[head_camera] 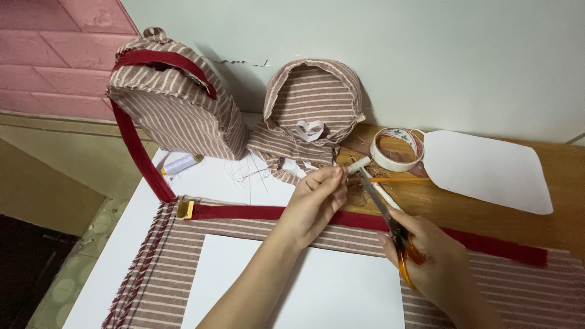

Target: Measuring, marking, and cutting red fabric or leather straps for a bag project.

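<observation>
I am viewing the work from the head camera, nearest items first. Lying at the bottom centre of the frame is a white paper sheet [304, 286], resting on striped fabric [183, 244] that is spreading across the lower frame.

My right hand [436, 262], at lower right, is gripping orange-handled scissors [390, 222]; its fingers are closed through the handles, and the blades are pointing up and to the left, toward the other hand. How far the blades are parted I cannot tell.

My left hand [317, 198], at centre, is pinching something very fine between thumb and fingertips, apparently a thread [352, 176], though it is too thin to confirm. The pinch point is sitting just left of the blade tips, so the thread is running roughly crosswise to the long axis of the scissors. The left hand is holding it; the right hand's blades are just beside it.

A dark red strap [244, 212] is running left to right beneath both hands, with a gold clasp [185, 209] at its left end.

Farther back, a tape roll [397, 149] and a white cut-out shape [487, 170] are lying at upper right on the wooden table [567, 164]. A thread spool [181, 163] is lying at left. Standing against the wall are a striped backpack [170, 103] at upper left and a striped round piece [314, 97] at upper centre
</observation>
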